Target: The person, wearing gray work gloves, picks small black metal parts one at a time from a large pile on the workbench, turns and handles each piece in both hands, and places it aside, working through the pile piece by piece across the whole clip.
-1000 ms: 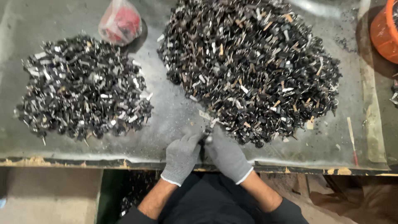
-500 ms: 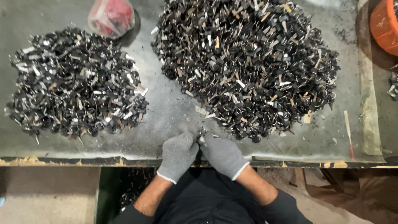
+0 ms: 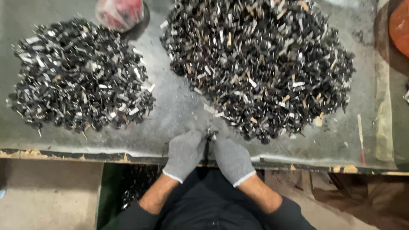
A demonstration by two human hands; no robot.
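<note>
Gloved left hand point(image 3: 184, 154) and right hand point(image 3: 232, 160), pressed together, pinching one small metal part point(image 3: 210, 134) at the table's point(image 3: 179, 106) near edge, by the larger pile point(image 3: 260, 64).

Small dark piece point(image 3: 210, 134) pinched between gloved left hand point(image 3: 184, 154) and right hand point(image 3: 232, 159), mostly hidden by fingertips, too small to identify. Red bag point(image 3: 120, 12) and large pile point(image 3: 260, 64) cut off by top edge; orange container point(image 3: 400, 25) cropped at right. Individual scraps in left pile point(image 3: 79, 76) indistinguishable.
</note>
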